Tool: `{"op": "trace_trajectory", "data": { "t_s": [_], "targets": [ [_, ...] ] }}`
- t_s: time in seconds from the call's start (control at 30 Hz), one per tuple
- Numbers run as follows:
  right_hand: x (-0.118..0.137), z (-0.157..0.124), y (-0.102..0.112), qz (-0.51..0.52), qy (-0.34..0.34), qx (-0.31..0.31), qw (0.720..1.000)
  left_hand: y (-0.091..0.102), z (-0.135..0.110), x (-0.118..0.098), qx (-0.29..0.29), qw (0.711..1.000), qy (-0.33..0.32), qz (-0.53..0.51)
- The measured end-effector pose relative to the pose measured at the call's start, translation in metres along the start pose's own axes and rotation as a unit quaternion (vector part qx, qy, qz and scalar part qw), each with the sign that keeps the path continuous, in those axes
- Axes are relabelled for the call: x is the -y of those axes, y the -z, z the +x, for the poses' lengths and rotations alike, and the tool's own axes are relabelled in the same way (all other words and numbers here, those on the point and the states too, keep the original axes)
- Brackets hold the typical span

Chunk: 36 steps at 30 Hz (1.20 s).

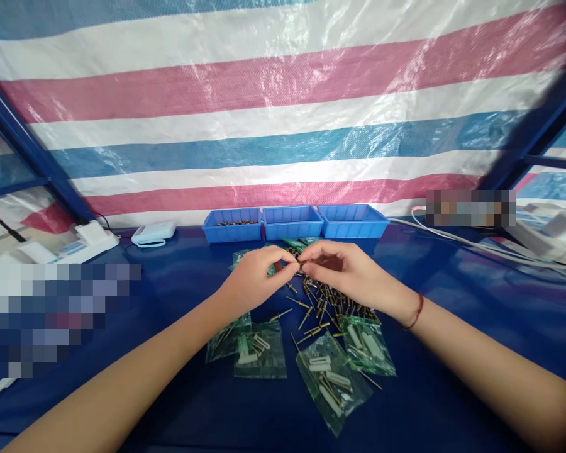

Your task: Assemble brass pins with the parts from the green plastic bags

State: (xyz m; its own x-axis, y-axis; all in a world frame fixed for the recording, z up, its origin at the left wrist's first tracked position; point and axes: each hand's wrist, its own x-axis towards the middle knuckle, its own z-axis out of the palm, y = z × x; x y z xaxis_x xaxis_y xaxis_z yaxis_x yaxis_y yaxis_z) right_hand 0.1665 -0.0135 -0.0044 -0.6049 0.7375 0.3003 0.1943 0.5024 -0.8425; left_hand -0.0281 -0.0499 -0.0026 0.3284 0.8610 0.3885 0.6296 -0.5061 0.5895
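My left hand (259, 270) and my right hand (342, 267) meet fingertip to fingertip above the middle of the table. Thumb and forefinger of each are pinched together, and what lies between them is too small and covered to make out. Beneath and beside my right hand spreads a pile of thin metal pins with brass-coloured sleeves (330, 299). Closer to me lie clear greenish zip bags, among them one bag (260, 349) and another bag (334, 377), with white plastic pieces and metal pins inside. A further bag (370, 346) lies right of these.
Three blue bins stand in a row at the back: the left bin (233, 234) holds small brass-coloured parts, beside a middle bin (293, 231) and a right bin (356, 229). A white device (154, 234) and power strip (82, 248) are left; white cables (446, 236) run right.
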Motion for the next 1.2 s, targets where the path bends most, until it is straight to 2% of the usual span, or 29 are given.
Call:
{"op": "trace_trajectory", "data": {
  "t_s": [0.1,0.17,0.27,0.4,0.6,0.67,0.77,0.8,0.9,1.0,1.1,1.2],
  "targets": [
    [0.001,-0.002,-0.004,-0.024,0.048,-0.06,0.997,-0.003,0.0,0.002,-0.006,1.0,0.01,-0.005],
    [0.005,-0.004,-0.006,-0.093,0.094,-0.098,0.986,-0.005,0.0,0.003,-0.011,0.999,0.044,-0.021],
    [0.01,-0.007,-0.006,-0.227,0.147,-0.13,0.954,-0.007,0.001,0.004,0.0,0.989,0.103,-0.102],
    [0.011,-0.01,-0.006,-0.321,0.184,-0.104,0.923,-0.009,0.0,0.003,0.034,0.981,0.108,-0.156],
    [0.009,-0.01,-0.005,-0.34,0.205,-0.084,0.914,-0.006,0.003,0.005,0.04,0.987,0.075,-0.135],
    [0.01,-0.008,-0.002,-0.344,0.205,-0.101,0.911,0.005,0.013,0.013,0.006,0.994,0.062,-0.092],
    [0.009,-0.005,0.002,-0.347,0.196,-0.127,0.908,0.03,0.036,0.037,-0.122,0.989,0.067,0.045],
    [0.007,-0.004,0.004,-0.35,0.191,-0.124,0.909,0.038,0.044,0.046,-0.163,0.978,0.069,0.108],
    [-0.002,-0.001,0.006,-0.374,0.17,-0.064,0.909,0.054,0.062,0.072,-0.21,0.959,0.081,0.172],
    [-0.013,0.002,0.008,-0.399,0.151,0.007,0.905,0.051,0.063,0.083,-0.221,0.948,0.085,0.211],
    [-0.018,0.002,0.009,-0.404,0.145,0.052,0.902,0.035,0.051,0.075,-0.199,0.95,0.077,0.228],
    [-0.017,0.002,0.012,-0.399,0.144,0.086,0.901,0.019,0.032,0.053,-0.152,0.963,0.051,0.217]
  ]
}}
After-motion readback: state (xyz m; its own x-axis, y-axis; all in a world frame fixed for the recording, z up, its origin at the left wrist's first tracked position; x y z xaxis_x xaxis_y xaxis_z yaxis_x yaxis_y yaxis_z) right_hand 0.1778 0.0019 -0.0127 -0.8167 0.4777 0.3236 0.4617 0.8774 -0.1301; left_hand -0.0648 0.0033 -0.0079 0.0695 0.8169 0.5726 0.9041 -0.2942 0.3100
